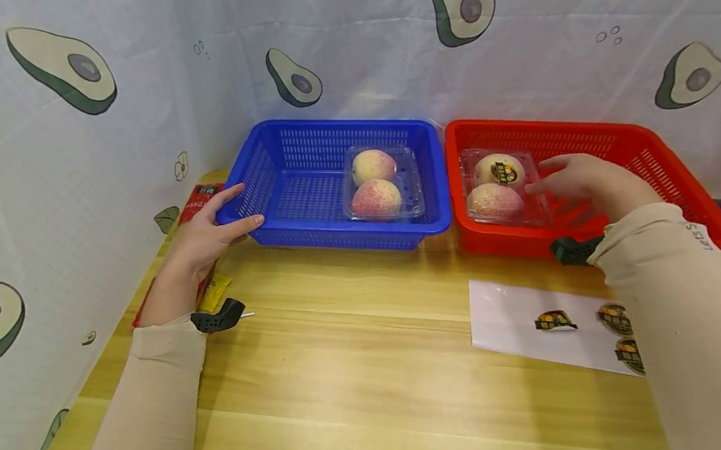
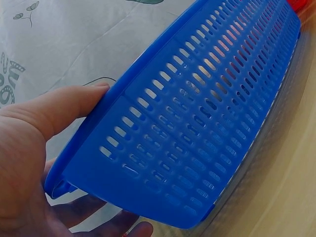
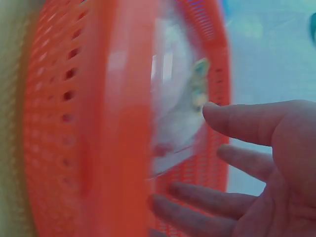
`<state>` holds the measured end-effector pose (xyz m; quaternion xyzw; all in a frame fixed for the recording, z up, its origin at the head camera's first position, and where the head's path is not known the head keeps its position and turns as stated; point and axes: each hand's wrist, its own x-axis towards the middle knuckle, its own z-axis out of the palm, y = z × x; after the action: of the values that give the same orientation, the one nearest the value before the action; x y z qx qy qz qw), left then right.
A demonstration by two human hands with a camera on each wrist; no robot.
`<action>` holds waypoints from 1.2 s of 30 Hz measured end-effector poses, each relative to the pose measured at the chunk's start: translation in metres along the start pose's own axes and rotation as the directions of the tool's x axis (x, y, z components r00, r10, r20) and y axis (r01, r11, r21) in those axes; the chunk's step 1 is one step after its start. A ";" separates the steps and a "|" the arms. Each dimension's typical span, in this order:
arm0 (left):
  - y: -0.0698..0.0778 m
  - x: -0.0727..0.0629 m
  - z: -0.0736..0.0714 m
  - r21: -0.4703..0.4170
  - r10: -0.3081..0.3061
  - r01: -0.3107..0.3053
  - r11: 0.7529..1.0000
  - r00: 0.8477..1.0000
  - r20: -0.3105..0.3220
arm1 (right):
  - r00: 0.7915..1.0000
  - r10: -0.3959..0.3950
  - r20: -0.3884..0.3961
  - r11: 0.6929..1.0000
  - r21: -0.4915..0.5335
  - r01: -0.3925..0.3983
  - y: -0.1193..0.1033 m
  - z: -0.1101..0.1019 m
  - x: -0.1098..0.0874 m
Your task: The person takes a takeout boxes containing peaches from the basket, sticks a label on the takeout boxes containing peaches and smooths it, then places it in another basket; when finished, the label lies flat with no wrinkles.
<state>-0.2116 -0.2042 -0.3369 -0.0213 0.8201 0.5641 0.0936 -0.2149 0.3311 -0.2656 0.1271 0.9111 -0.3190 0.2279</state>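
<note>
Left hand [image 1: 204, 238] at left corner of blue basket [image 1: 301, 191], thumb and fingers apart, thumb touching rim. Right hand [image 1: 581, 180] over red basket [image 1: 499, 238], fingers spread, just beside clear peach box [image 1: 495, 201] with sticker [image 1: 504, 173]; contact, can't tell tbh. Second peach box [image 1: 375, 189] in blue one, right side. Loose stickers [image 1: 615, 318] on white sheet [image 1: 502, 313].

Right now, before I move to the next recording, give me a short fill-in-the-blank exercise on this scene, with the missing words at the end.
1. The blue basket is touched by the ____ grip.
2. In the head view, the red basket stands to the ____ of the blue one.
3. In the red basket, a clear pack shows ____ peaches.
4. On the white sheet, partly behind the right sleeve, ____ stickers are visible.

Missing words: left; right; two; three.
</note>
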 end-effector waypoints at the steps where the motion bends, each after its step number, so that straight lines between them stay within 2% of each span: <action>1: 0.000 0.000 0.000 -0.002 0.005 -0.005 1.000 1.000 0.001 | 1.000 -0.015 -0.018 1.000 -0.026 0.015 -0.002 -0.001 -0.003; 4: -0.001 -0.001 -0.001 -0.004 0.022 -0.022 1.000 1.000 0.009 | 0.993 -0.081 -0.087 0.992 -0.102 0.072 -0.007 -0.003 -0.013; 7: -0.002 -0.001 -0.001 -0.006 0.036 -0.036 0.999 0.999 0.010 | 0.976 -0.158 -0.147 0.978 -0.159 0.135 -0.011 0.001 -0.025; 12: -0.003 -0.002 -0.001 -0.030 0.043 -0.043 0.999 0.999 0.003 | 0.925 -0.304 -0.230 0.944 -0.201 0.260 -0.011 0.022 -0.049; 16: -0.002 -0.003 -0.001 -0.051 0.047 -0.047 0.998 0.999 0.003 | 0.879 -0.404 -0.254 0.911 -0.199 0.362 0.001 0.040 -0.064; 23: -0.001 -0.003 0.000 -0.050 0.057 -0.056 0.997 0.998 0.011 | 0.825 -0.483 -0.295 0.875 -0.199 0.441 0.034 0.056 -0.080; 29: -0.001 -0.003 0.000 -0.039 0.066 -0.066 0.997 0.998 0.003 | 0.770 -0.529 -0.356 0.848 -0.213 0.484 0.046 0.057 -0.085; 33: -0.001 -0.002 0.002 -0.034 0.063 -0.063 0.997 0.998 0.002 | 0.765 -0.541 -0.349 0.841 -0.204 0.502 0.053 0.056 -0.084; 36: -0.001 -0.002 0.002 -0.031 0.057 -0.057 0.998 0.998 0.001 | 0.776 -0.545 -0.318 0.839 -0.217 0.500 0.057 0.058 -0.078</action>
<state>-0.2097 -0.2032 -0.3382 0.0012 0.8114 0.5793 0.0781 -0.1071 0.3312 -0.2967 -0.0874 0.9539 -0.2848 -0.0370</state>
